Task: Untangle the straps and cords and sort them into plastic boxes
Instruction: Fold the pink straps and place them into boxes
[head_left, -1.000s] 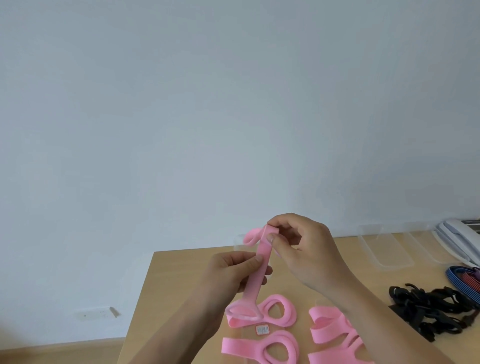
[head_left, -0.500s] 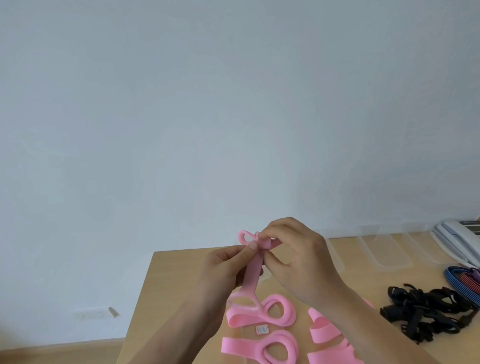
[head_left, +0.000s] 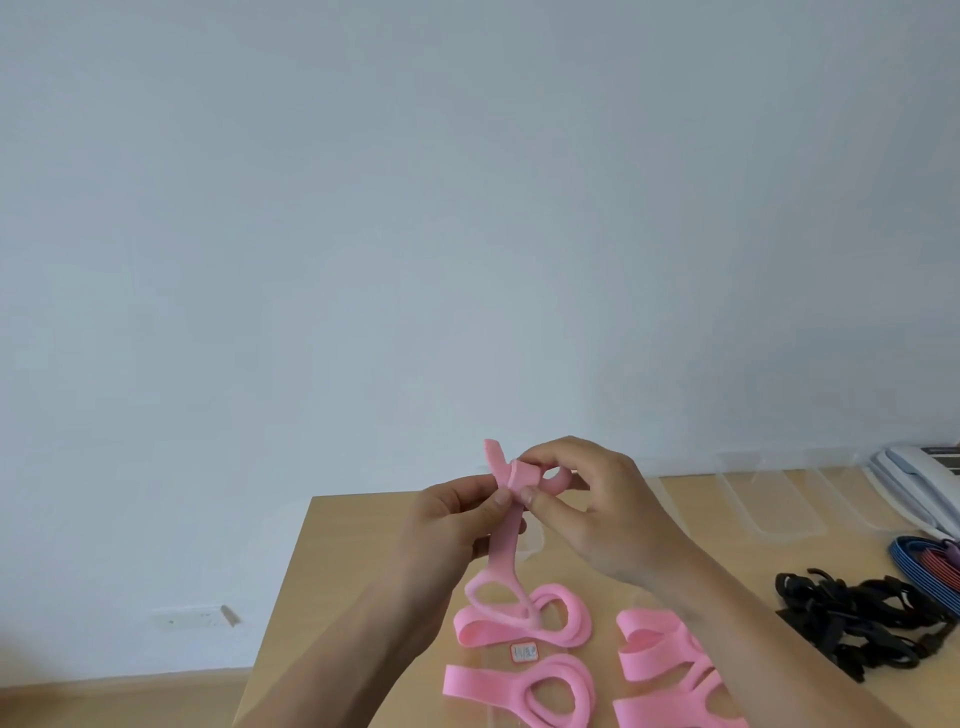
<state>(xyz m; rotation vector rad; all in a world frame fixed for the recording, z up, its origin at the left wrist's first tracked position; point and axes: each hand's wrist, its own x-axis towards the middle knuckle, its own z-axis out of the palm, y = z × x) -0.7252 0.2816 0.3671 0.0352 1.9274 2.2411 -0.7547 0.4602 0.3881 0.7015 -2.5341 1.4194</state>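
Strap in hand: pink strap (head_left: 506, 540), pinched near its top by both hands, hangs down from the grip; lower loop end dangles just above the strap pile.
Left hand (head_left: 452, 519): thumb and fingers clamped on pink strap just below the fold, on the left of the grip.
Right hand (head_left: 592, 514): thumb and index finger clamped on the folded top of the same strap, right of the grip, touching the left thumb tip.
Top end: short tail sticks up and left above the grip; small curl passes under the right fingers.
Below grip: loose pink straps (head_left: 524, 654) lie coiled on the wooden table (head_left: 337, 561), with a small label tag (head_left: 523, 652) among them.
Right of grip, low: black cords (head_left: 857, 623) in a tangled heap; blue and red straps (head_left: 930, 564) just beyond it.
Beyond grip, right: clear plastic boxes (head_left: 769, 499) sit near the table's far edge, well apart from the hands.
Far right: white phone (head_left: 919, 478) at the frame edge.
Behind: plain wall (head_left: 467, 208).
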